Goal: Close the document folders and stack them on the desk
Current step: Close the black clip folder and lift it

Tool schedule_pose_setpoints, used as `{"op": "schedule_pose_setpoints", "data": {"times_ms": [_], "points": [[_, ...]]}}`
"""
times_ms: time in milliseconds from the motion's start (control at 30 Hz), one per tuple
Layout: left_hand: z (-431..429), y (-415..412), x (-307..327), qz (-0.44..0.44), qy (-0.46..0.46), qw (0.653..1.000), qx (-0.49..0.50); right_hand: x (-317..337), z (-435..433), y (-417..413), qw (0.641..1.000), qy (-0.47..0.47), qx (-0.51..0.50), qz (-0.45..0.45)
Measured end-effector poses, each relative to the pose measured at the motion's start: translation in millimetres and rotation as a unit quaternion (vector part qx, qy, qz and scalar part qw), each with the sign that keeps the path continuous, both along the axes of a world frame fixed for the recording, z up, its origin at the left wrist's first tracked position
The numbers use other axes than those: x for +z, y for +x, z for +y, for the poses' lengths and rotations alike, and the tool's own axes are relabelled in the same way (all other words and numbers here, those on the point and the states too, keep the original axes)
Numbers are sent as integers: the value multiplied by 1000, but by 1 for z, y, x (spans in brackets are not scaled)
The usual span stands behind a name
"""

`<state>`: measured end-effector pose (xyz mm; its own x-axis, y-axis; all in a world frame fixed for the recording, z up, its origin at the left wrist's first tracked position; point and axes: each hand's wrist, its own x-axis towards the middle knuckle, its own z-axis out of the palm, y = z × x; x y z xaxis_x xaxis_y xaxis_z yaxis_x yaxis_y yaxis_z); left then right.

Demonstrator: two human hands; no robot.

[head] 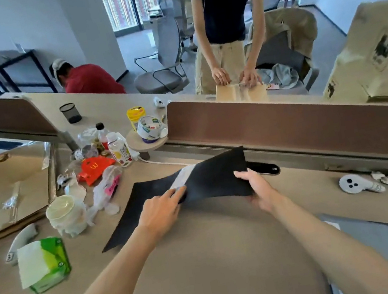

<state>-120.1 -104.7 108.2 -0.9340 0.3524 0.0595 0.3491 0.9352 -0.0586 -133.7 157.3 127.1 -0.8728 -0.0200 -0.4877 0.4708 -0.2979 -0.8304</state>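
Bright daylight enters through the far windows [133, 2], shadows are soft, edges bend fisheye-wise, and side objects blur.

folder [215, 178] lies on the desk [219, 251], tissue pack [43, 264] left, controller [352, 185] right.

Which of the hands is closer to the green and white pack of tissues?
The left. The left hand rests on the open black folder, right of the green-and-white tissue pack; the right hand grips the folder's raised cover, even farther away.

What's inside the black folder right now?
In the black folder, a white paper strip shows at the fold. Its raised cover, gripped by the right hand, hides the rest.
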Motion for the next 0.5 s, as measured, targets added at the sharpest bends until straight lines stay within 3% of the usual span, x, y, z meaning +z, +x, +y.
{"op": "schedule_pose_setpoints", "data": {"times_ms": [200,333,433,500], "points": [[4,-3,33,87,38,995,22,28,15,-5,995,-59,44,63],[0,13,43,108,151,982,31,14,30,3,996,-73,28,38],[1,33,49,151,286,943,76,0,34,12,997,-61,33,24],[5,48,51,174,392,895,122,-9,35,16,998,-46,40,24]]}}
